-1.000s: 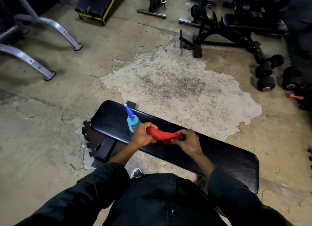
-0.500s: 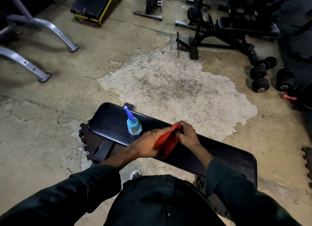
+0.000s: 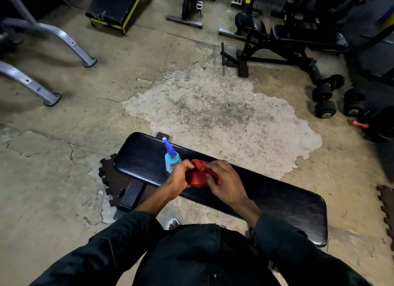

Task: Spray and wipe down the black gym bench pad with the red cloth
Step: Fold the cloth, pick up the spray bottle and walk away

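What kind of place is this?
Most likely a gym floor. A flat black bench pad sits in front, an adjustable bench stands behind on worn concrete, and dumbbells lie beside it. Both hands bunch a red cloth over the pad.

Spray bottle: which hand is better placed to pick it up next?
Left, probably. The left hand sits right beside the spray bottle on the bench pad. The right hand lies farther off, beyond the cloth both hands grip.

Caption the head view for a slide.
Both hands bunch a red cloth over the black bench pad, blue spray bottle alongside.
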